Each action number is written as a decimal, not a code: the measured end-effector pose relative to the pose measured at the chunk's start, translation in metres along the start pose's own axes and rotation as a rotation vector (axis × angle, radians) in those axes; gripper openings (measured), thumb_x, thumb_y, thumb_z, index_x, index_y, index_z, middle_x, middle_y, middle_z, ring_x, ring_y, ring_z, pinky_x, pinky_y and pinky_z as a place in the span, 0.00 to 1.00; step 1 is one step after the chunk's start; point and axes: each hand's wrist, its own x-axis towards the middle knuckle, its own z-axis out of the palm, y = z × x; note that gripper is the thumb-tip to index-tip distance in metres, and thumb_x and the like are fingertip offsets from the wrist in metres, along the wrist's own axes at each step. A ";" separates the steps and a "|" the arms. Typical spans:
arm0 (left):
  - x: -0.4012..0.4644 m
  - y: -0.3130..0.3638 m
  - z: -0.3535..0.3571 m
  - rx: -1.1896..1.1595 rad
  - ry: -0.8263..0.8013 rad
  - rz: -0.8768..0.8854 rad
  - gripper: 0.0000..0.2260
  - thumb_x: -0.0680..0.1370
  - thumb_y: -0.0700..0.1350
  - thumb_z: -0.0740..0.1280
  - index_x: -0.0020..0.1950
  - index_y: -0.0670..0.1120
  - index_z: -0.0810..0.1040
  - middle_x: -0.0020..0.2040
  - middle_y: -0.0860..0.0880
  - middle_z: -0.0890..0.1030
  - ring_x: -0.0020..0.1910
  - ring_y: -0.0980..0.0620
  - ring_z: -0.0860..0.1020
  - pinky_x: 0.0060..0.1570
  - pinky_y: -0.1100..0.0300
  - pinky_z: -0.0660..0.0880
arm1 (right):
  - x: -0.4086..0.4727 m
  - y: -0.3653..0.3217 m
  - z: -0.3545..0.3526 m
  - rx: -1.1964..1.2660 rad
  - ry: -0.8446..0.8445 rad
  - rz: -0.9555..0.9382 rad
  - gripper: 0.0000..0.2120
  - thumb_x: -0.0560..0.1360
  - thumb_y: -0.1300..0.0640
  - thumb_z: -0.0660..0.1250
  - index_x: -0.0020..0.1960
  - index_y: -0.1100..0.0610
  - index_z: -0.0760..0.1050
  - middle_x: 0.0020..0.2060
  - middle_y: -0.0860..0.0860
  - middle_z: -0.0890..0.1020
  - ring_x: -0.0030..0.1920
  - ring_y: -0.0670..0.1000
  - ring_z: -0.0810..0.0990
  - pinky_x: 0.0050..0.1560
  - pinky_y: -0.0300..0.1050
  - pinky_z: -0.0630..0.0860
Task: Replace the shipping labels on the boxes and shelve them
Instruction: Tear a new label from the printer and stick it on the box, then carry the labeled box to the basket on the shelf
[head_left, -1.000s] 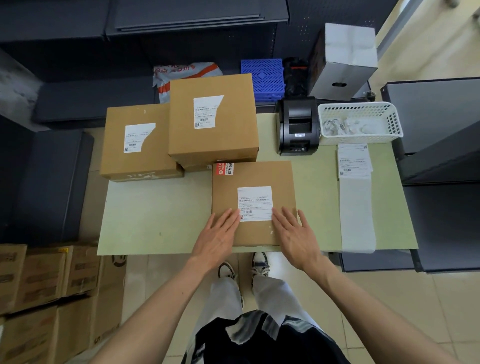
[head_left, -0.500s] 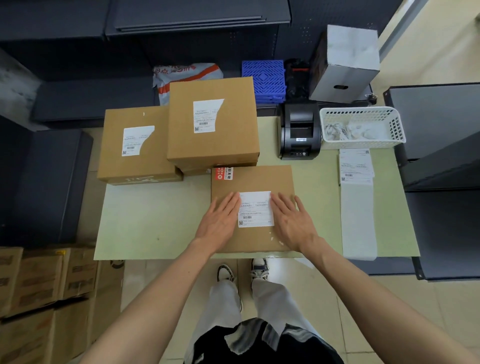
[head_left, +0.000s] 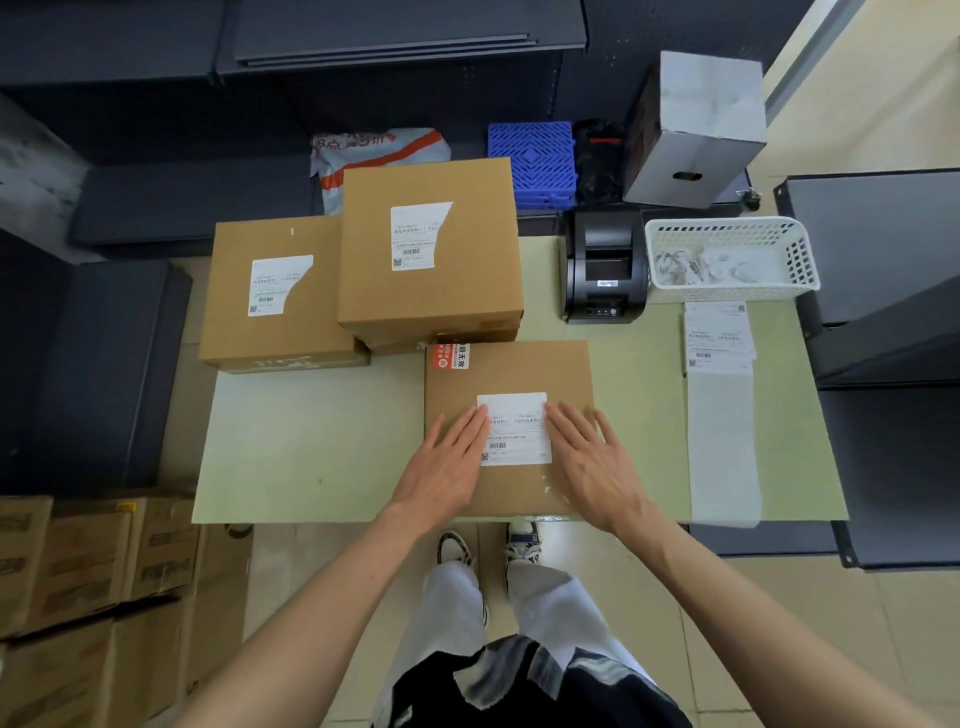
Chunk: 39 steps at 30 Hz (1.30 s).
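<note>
On the near cardboard box at the counter's front edge, both hands are laid flat with fingers straight, nothing held in either grip. The left hand is pressed on the box top with its fingertips at the left edge of the white shipping label; the right hand is pressed likewise at the label's right edge. The label is stuck near the middle of the box top, and a red-and-white sticker is seen at the box's far left corner. The box is set on the pale green counter. Behind it, a raised cardboard box with a torn label is stacked on another box, only partly visible. A lower box with its own torn label is placed just left of that stack. Right of the stack, a black label printer is placed, with a white plastic basket of paper scraps beside it. A strip of label backing with printed labels at its far end is laid along the counter's right side. Cartons are stacked on the floor at left.
</note>
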 end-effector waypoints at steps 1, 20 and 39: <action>-0.007 0.001 0.006 -0.008 0.031 0.014 0.26 0.85 0.43 0.52 0.82 0.40 0.51 0.83 0.45 0.50 0.82 0.48 0.50 0.78 0.42 0.54 | -0.005 -0.002 0.003 -0.003 0.021 -0.013 0.31 0.77 0.51 0.49 0.77 0.63 0.58 0.78 0.56 0.58 0.77 0.58 0.57 0.77 0.58 0.50; -0.024 -0.006 0.004 -0.694 0.219 -0.529 0.30 0.84 0.56 0.59 0.83 0.50 0.53 0.83 0.51 0.51 0.81 0.53 0.48 0.80 0.50 0.51 | -0.011 0.007 0.024 0.535 0.178 0.440 0.29 0.79 0.40 0.60 0.72 0.58 0.65 0.75 0.57 0.64 0.72 0.58 0.67 0.70 0.56 0.65; -0.011 -0.022 0.003 -1.367 0.139 -0.806 0.25 0.82 0.54 0.66 0.78 0.55 0.65 0.67 0.52 0.77 0.62 0.49 0.77 0.65 0.46 0.76 | 0.010 0.006 0.031 1.329 0.105 0.664 0.22 0.75 0.49 0.70 0.67 0.51 0.71 0.55 0.48 0.82 0.53 0.49 0.82 0.58 0.53 0.78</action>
